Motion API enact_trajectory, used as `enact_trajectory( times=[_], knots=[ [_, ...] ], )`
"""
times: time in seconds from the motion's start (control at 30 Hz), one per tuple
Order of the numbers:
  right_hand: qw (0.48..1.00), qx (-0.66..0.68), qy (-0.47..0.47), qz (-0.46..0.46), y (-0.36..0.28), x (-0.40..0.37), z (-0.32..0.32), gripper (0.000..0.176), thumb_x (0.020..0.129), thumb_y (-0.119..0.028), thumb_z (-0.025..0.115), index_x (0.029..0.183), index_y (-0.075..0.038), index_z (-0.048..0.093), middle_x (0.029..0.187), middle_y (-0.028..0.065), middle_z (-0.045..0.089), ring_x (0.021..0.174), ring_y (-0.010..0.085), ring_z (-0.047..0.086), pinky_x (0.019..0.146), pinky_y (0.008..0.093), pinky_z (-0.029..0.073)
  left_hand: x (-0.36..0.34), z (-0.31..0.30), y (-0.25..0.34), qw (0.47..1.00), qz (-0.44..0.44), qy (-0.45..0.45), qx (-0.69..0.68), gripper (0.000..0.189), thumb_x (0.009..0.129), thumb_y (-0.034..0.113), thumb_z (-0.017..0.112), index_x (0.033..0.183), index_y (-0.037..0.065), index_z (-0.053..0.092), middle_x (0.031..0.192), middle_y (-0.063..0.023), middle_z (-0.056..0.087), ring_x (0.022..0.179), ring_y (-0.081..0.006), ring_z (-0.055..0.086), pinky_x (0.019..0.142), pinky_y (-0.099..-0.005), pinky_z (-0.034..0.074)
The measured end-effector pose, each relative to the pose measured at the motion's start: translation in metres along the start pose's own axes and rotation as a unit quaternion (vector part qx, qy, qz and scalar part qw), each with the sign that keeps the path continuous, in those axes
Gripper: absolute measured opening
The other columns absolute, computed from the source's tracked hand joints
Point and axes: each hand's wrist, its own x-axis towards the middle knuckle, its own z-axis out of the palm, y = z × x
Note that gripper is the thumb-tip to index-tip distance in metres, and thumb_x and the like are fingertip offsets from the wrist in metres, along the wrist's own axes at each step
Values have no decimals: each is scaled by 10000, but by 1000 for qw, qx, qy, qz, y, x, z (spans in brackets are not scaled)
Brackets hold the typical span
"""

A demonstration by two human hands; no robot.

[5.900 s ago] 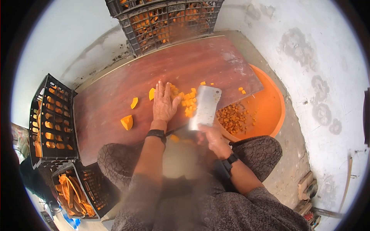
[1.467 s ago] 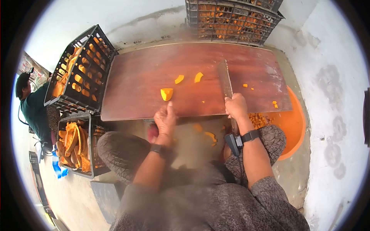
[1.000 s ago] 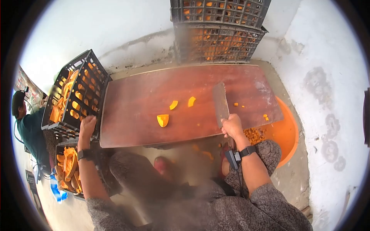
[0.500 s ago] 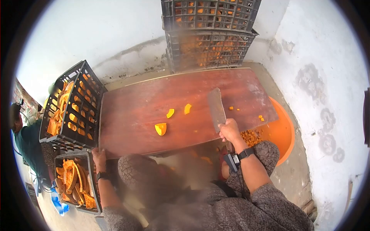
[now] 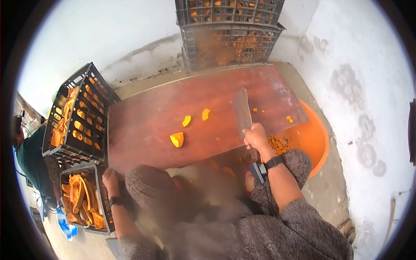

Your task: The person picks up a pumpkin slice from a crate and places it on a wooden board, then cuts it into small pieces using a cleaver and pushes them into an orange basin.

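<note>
My right hand [image 5: 256, 137] is wrapped round the handle of a broad cleaver [image 5: 242, 110], whose blade points away from me over the right part of a reddish-brown board [image 5: 151, 117]. Left of the blade lie a yellow-orange pumpkin chunk [image 5: 177, 139] and two smaller pieces, a pumpkin slice [image 5: 205, 114] and a pumpkin piece [image 5: 186, 121]. Small pumpkin cubes [image 5: 289, 119] sit near the right edge. My left hand [image 5: 110, 180] is closed at the board's near left corner, beside a crate; what its fingers grip, if anything, is hidden.
An orange basin [image 5: 320, 138] with diced pumpkin [image 5: 279, 144] stands below the board's right end. Black crates of pumpkin stand at the left [image 5: 82, 117], lower left [image 5: 97, 169] and stacked behind [image 5: 229, 47]. Another person's dark sleeve [image 5: 32, 151] shows far left.
The view has tilted slightly, so the board and crates appear higher. The cleaver stays over nearly the same spot. My left hand looks more curled and slightly nearer me relative to the board's corner.
</note>
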Motion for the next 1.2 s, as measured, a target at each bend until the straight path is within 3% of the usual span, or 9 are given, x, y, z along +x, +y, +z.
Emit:
enact_trajectory(
  times=[0.07,0.2,0.33,0.53,0.67,0.77,0.8,0.97,1.2],
  knots=[
    [1000,9,-1,1,9,6,0,129,885,-65,602,855,56,566,596,125,580,442,187,553,366,342,446,13,-4,12,933,123,31,335,229,870,64,565,1026,-64,674,849,-154,718,799,-305,696,740,-372,524],
    [1000,2,-11,0,6,5,-3,138,882,-65,611,855,53,546,603,135,582,444,192,557,368,344,456,27,-9,77,938,275,93,189,285,916,152,589,1065,-78,667,897,-204,710,880,-319,692,811,-367,516],
    [1000,-3,-16,2,2,2,0,147,883,-68,612,847,50,533,603,137,584,446,191,559,371,350,463,-45,18,241,985,166,-51,-15,304,971,209,601,1122,-46,672,1029,-26,665,932,-113,590,847,-271,469],
    [999,-46,-21,-5,3,1,1,162,900,-101,598,834,37,544,600,110,576,458,178,559,401,348,471,-163,135,253,873,-22,-410,-263,279,963,295,609,1081,47,660,959,-74,683,866,-199,635,788,-324,489],
    [996,-76,-34,-18,-1,-5,0,161,908,-107,582,840,38,566,598,94,571,461,169,559,409,338,470,-212,219,214,771,-401,-390,-305,369,990,304,576,1229,23,552,1209,-161,620,1129,-286,590,900,-371,480],
    [997,-69,-42,-18,4,-3,-1,158,909,-103,581,837,37,566,601,90,574,466,166,565,406,334,472,-211,293,73,812,224,-461,-279,390,1002,330,566,1230,17,525,1243,-151,582,1164,-280,548,927,-379,477],
    [997,-64,-41,-18,6,-1,-2,159,909,-102,582,828,33,561,602,89,575,469,165,568,404,332,472,-210,292,82,812,227,-461,-278,390,1002,330,566,1230,17,525,1243,-151,582,1164,-280,548,927,-379,477],
    [996,-82,-20,-5,3,-3,1,169,908,-108,590,803,14,540,602,84,574,467,163,572,399,334,474,-217,266,193,731,-420,-239,-481,295,994,348,585,1179,120,570,1123,-42,600,1047,-204,561,872,-342,495],
    [994,-104,-19,-18,-1,-9,1,180,903,-119,598,792,9,540,591,85,572,459,174,576,394,343,476,-215,278,180,760,-374,-207,-490,250,972,332,628,1137,147,597,1062,8,629,952,-168,594,781,-301,510]
  ],
)
